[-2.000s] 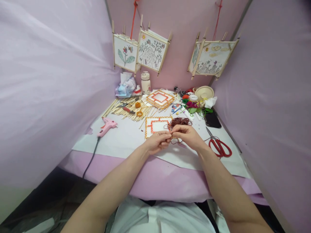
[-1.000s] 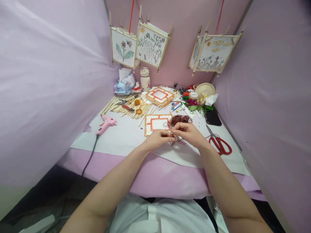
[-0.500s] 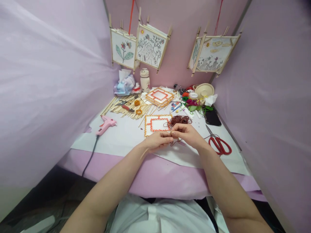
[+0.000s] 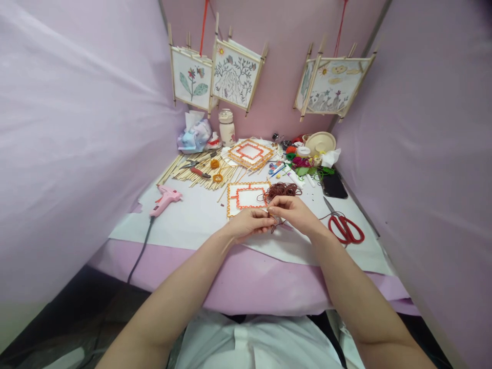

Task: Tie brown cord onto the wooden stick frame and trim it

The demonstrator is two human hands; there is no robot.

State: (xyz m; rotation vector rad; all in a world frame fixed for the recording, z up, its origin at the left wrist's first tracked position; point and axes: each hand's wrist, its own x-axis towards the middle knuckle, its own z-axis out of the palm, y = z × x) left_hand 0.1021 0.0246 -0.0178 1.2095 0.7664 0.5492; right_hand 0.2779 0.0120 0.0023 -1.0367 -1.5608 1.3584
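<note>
My left hand (image 4: 248, 224) and my right hand (image 4: 292, 211) meet near the table's front edge, thumbs and fingers pinched together. Dark brown cord (image 4: 277, 224) runs between the fingertips and dangles in a small loop below them. Whatever else the fingers cover is too small to make out. Just beyond my hands lies a loose tangle of brown cord (image 4: 284, 189). A white rectangular panel (image 4: 251, 197) with wavy orange and red borders lies flat behind my left hand, partly covered by it. Red-handled scissors (image 4: 346, 229) rest right of my right wrist, with a strand of cord across them.
A pink glue gun (image 4: 165, 199) lies at left, its cable hanging over the edge. Behind are bamboo sticks (image 4: 184, 174), pliers (image 4: 200, 172), a second bordered panel (image 4: 250, 154), a bottle (image 4: 226, 128) and a black phone (image 4: 333, 184). Decorated lanterns (image 4: 236, 74) hang above.
My fingertips have shifted slightly against each other, and more dark cord shows between them. The whole view has moved a little; the things on the table stay in place.
</note>
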